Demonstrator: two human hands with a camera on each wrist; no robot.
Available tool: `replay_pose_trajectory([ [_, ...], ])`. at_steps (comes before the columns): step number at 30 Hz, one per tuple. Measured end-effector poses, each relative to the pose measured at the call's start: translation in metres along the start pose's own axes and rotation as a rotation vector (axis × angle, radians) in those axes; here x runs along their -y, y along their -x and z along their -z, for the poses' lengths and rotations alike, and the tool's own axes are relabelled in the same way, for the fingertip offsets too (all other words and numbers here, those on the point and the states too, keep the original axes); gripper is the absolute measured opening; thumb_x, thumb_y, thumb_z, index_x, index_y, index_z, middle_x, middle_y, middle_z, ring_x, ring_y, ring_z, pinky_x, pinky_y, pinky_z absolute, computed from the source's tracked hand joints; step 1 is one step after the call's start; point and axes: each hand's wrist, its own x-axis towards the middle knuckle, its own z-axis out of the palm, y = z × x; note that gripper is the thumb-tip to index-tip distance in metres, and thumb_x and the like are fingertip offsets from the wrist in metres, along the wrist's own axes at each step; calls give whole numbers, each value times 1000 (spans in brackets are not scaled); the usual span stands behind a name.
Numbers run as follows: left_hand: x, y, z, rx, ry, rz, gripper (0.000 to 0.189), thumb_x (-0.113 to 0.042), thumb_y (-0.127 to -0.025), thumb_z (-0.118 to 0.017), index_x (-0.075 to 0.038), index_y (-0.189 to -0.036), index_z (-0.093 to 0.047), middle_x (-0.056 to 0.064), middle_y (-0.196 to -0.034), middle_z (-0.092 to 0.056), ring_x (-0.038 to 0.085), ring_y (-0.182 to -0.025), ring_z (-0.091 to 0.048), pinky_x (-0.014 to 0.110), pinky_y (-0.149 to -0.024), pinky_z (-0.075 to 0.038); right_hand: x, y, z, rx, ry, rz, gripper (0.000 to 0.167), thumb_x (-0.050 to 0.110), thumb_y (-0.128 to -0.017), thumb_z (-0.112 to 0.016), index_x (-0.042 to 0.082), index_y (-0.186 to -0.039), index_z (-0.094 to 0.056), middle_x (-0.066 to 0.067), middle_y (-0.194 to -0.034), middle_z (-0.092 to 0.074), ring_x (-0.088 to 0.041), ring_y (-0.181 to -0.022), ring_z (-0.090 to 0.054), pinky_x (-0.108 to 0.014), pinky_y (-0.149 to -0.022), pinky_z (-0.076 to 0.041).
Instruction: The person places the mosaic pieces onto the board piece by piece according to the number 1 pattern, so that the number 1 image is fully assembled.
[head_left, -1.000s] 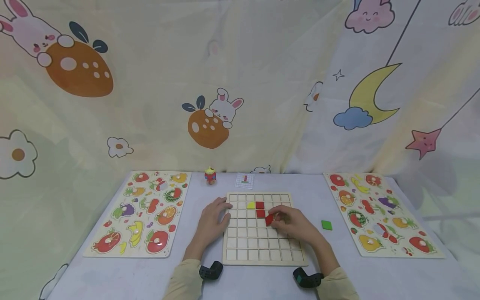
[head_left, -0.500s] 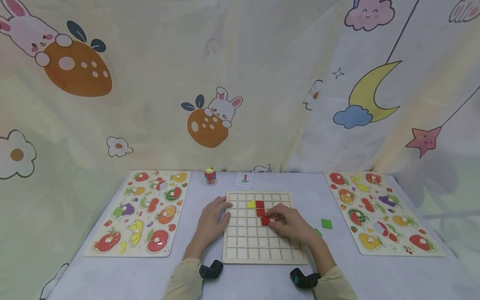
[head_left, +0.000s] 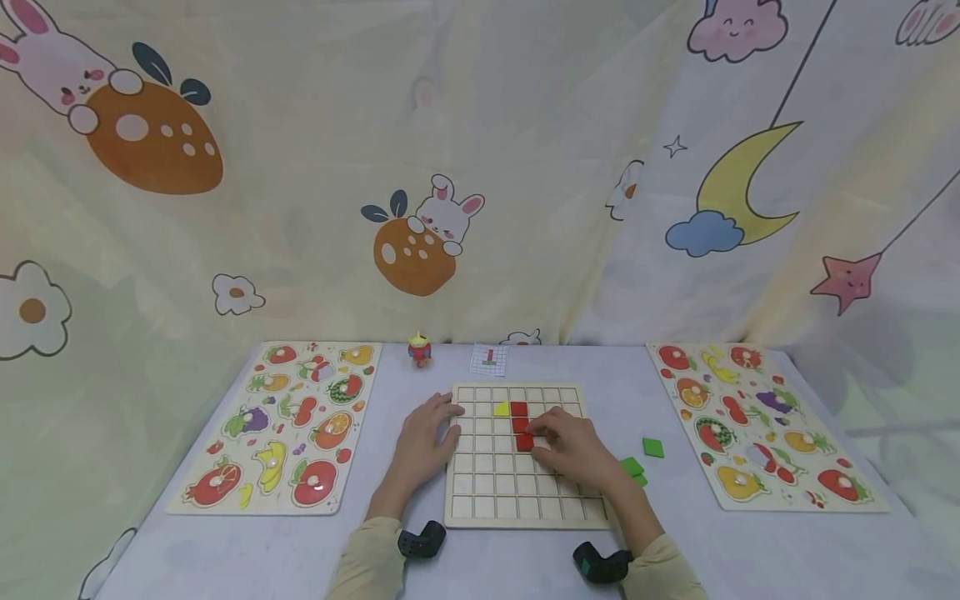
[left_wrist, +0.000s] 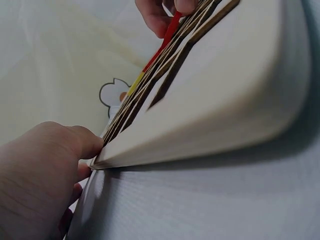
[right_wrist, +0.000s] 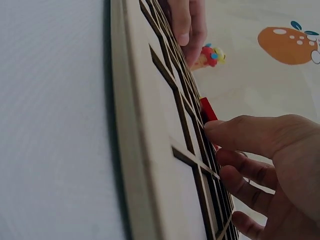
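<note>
A wooden grid board (head_left: 528,521) lies on the table in the head view. My left hand (head_left: 427,437) rests along its left edge, thumb and fingertips at the rim, as the left wrist view also shows. My right hand (head_left: 573,446) pinches a red square tile (head_left: 523,442) between thumb and fingers, low over the grid. This tile lines up under two other red tiles (head_left: 519,417) in one column. A yellow piece (head_left: 502,409) sits in the cell left of the top red one. In the right wrist view the thumb (right_wrist: 225,132) meets the red tile (right_wrist: 207,110).
Green tiles (head_left: 653,447) lie right of the board, several near the right forearm. Fruit puzzle boards flank it, one left (head_left: 255,492) and one right (head_left: 810,500). A pattern card (head_left: 489,360) and a small toy figure (head_left: 420,350) stand behind the board.
My right hand has moved left with the red tile, bringing it into line below the other two. More green tiles show beside the right forearm. My left hand has stayed put.
</note>
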Motion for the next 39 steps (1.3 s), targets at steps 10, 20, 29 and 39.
replay_pose_trajectory([
  [10, -1, 0, 1, 0, 3, 3, 23, -21, -90, -60, -19, -114, -63, 5, -140, -52, 28, -138, -39, 52, -114, -28, 4, 0, -2, -16, 22, -29, 24, 18, -79, -74, 18, -102, -67, 7, -95, -61, -9, -85, -52, -33, -82, -38],
  [20, -1, 0, 1, -2, 3, -1, 23, -21, -90, -60, -19, -113, -63, 6, -139, -52, 28, -137, -39, 53, -113, -28, 6, 0, -2, -13, 31, -47, 22, 18, -80, -73, 19, -101, -67, 8, -94, -60, -9, -84, -51, -35, -83, -36],
  [29, 1, 0, 1, -6, 10, -5, 24, -20, -90, -60, -19, -113, -63, 6, -139, -52, 29, -137, -39, 53, -113, -28, 0, 3, 5, 5, -71, -31, 19, 16, -87, -66, 19, -105, -65, 9, -99, -61, -7, -90, -55, -28, -84, -50],
  [39, 2, -1, 1, -16, 11, -25, 23, -20, -88, -62, -21, -111, -64, 6, -137, -54, 29, -136, -40, 55, -112, -29, -20, 16, 28, -57, -86, -94, 18, 19, -90, -63, 16, -108, -64, 7, -99, -60, -8, -92, -56, -31, -85, -52],
])
